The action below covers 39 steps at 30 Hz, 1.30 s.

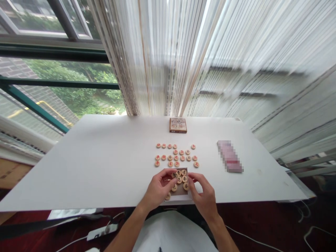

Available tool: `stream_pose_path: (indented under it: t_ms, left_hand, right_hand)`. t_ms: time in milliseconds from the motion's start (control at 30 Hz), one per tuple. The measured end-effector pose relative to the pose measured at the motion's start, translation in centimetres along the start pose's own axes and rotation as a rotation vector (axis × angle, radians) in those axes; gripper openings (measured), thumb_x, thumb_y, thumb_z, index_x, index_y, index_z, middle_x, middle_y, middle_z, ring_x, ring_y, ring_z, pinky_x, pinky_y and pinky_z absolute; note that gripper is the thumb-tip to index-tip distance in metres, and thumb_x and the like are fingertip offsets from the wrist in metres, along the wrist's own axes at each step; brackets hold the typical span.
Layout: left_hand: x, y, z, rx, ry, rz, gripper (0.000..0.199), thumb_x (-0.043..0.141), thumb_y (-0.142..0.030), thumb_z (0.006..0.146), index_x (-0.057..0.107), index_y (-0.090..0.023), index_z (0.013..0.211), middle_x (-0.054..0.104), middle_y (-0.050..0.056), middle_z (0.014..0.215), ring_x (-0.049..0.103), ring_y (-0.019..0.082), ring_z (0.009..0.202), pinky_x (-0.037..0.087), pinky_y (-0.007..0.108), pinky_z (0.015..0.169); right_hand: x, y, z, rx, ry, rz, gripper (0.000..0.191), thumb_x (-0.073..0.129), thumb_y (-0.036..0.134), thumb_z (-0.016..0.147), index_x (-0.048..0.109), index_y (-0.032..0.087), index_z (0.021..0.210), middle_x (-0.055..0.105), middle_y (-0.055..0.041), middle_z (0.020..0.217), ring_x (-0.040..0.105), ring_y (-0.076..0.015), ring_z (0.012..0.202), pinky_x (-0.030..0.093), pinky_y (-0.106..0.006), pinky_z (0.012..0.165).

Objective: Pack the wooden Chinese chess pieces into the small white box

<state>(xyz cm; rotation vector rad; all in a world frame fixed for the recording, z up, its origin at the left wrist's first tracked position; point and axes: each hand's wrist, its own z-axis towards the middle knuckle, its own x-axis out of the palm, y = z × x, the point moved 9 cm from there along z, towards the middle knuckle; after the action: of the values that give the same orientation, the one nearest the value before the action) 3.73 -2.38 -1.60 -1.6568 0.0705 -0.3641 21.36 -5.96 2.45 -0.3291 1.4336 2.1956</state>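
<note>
A shallow open box (181, 198) sits at the table's front edge, with several round wooden Chinese chess pieces with black characters (179, 180) inside. My left hand (159, 187) reaches over the box's left side, thumb and fingers closed around a Chinese chess piece (174, 175). At the box's right wall, my right hand (203, 192) is closed with thumb and fingertips on the rim. Beyond the box, several Chinese chess pieces, mostly with red characters (176, 158), lie in loose rows on the white table. My left hand partly hides the pieces beneath it.
A flat printed box lid (178, 125) lies farther back on the white table (105, 157). To the right is a pinkish, pixelated flat item (230, 156). String curtains (168, 56) hang behind the table, with a window at left. A power strip (102, 232) rests below.
</note>
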Motion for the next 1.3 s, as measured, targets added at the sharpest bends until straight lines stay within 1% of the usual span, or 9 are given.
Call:
stream_pose_path:
  t_ms: [133, 300, 433, 533, 700, 833, 967, 1167, 1300]
  left_hand:
    - [-0.5, 0.0, -0.3, 0.003, -0.008, 0.015, 0.039, 0.077, -0.033, 0.085, 0.067, -0.017, 0.118, 0.072, 0.010, 0.114, 0.070, 0.020, 0.097, 0.060, 0.032, 0.087]
    - [-1.9, -0.2, -0.3, 0.018, -0.056, 0.020, 0.041, 0.079, -0.035, 0.083, 0.066, -0.017, 0.117, 0.072, 0.008, 0.111, 0.070, 0.019, 0.095, 0.061, 0.030, 0.085]
    - [-2.4, -0.1, 0.0, 0.034, -0.066, 0.051, 0.040, 0.077, -0.036, 0.084, 0.065, -0.017, 0.117, 0.073, 0.006, 0.099, 0.071, 0.017, 0.089, 0.061, 0.028, 0.083]
    - [-1.8, -0.1, 0.1, 0.032, -0.037, 0.076, 0.041, 0.076, -0.037, 0.085, 0.065, -0.016, 0.118, 0.074, 0.007, 0.099, 0.072, 0.020, 0.091, 0.062, 0.030, 0.082]
    - [-0.4, -0.8, -0.4, 0.055, 0.022, 0.146, 0.039, 0.074, -0.036, 0.087, 0.067, -0.017, 0.120, 0.073, 0.010, 0.117, 0.073, 0.022, 0.100, 0.061, 0.034, 0.091]
    - [0.1, -1.8, -1.1, 0.098, 0.054, 0.185, 0.036, 0.070, -0.034, 0.089, 0.068, -0.018, 0.121, 0.070, 0.010, 0.125, 0.072, 0.022, 0.102, 0.060, 0.035, 0.095]
    - [-0.1, -2.3, -1.4, 0.124, 0.049, 0.230, 0.033, 0.069, -0.031, 0.090, 0.069, -0.018, 0.120, 0.072, 0.008, 0.118, 0.072, 0.020, 0.098, 0.060, 0.034, 0.093]
    - [0.0, -2.2, -1.5, 0.110, 0.051, 0.256, 0.027, 0.071, -0.029, 0.089, 0.072, -0.019, 0.114, 0.074, 0.007, 0.108, 0.072, 0.019, 0.091, 0.059, 0.031, 0.088]
    - [0.2, -2.2, -1.2, 0.101, 0.048, 0.261, 0.023, 0.073, -0.029, 0.087, 0.073, -0.020, 0.108, 0.075, 0.006, 0.103, 0.072, 0.019, 0.091, 0.059, 0.030, 0.087]
  right_hand:
    - [-0.5, -1.9, -0.3, 0.073, 0.022, -0.048, 0.021, 0.056, 0.030, 0.099, 0.067, 0.024, 0.116, 0.070, -0.0074, 0.110, 0.067, -0.0207, 0.088, 0.059, -0.033, 0.076]
    - [-1.7, -4.0, -0.3, 0.154, 0.026, -0.063, 0.025, 0.057, 0.036, 0.098, 0.067, 0.023, 0.116, 0.070, -0.0090, 0.114, 0.068, -0.0226, 0.094, 0.058, -0.037, 0.085]
    - [-2.7, -4.8, -0.3, 0.198, 0.039, -0.063, 0.026, 0.056, 0.039, 0.099, 0.069, 0.023, 0.114, 0.073, -0.0094, 0.112, 0.070, -0.0232, 0.094, 0.060, -0.037, 0.084]
    - [-2.6, -4.9, -0.3, 0.214, 0.066, -0.050, 0.026, 0.056, 0.040, 0.099, 0.070, 0.022, 0.113, 0.075, -0.0096, 0.111, 0.072, -0.0231, 0.094, 0.061, -0.035, 0.081]
    - [-1.1, -4.5, -0.2, 0.198, 0.118, -0.024, 0.027, 0.057, 0.041, 0.098, 0.071, 0.022, 0.111, 0.076, -0.0093, 0.110, 0.072, -0.0233, 0.098, 0.059, -0.035, 0.088]
    - [-0.2, -4.2, 0.2, 0.179, 0.129, -0.014, 0.028, 0.057, 0.041, 0.098, 0.071, 0.021, 0.110, 0.076, -0.0096, 0.108, 0.073, -0.0238, 0.095, 0.059, -0.035, 0.084]
    - [0.2, -3.9, 0.7, 0.146, 0.137, -0.001, 0.028, 0.057, 0.042, 0.099, 0.072, 0.020, 0.110, 0.077, -0.0085, 0.104, 0.073, -0.0230, 0.089, 0.060, -0.034, 0.080]
    - [0.7, -3.6, 1.2, 0.097, 0.144, 0.017, 0.025, 0.059, 0.039, 0.098, 0.071, 0.021, 0.111, 0.075, -0.0069, 0.099, 0.072, -0.0210, 0.084, 0.060, -0.032, 0.076]
    - [1.0, -3.3, 1.2, 0.042, 0.146, 0.007, 0.025, 0.062, 0.034, 0.096, 0.068, 0.021, 0.117, 0.070, -0.0090, 0.108, 0.070, -0.0197, 0.081, 0.059, -0.032, 0.071]
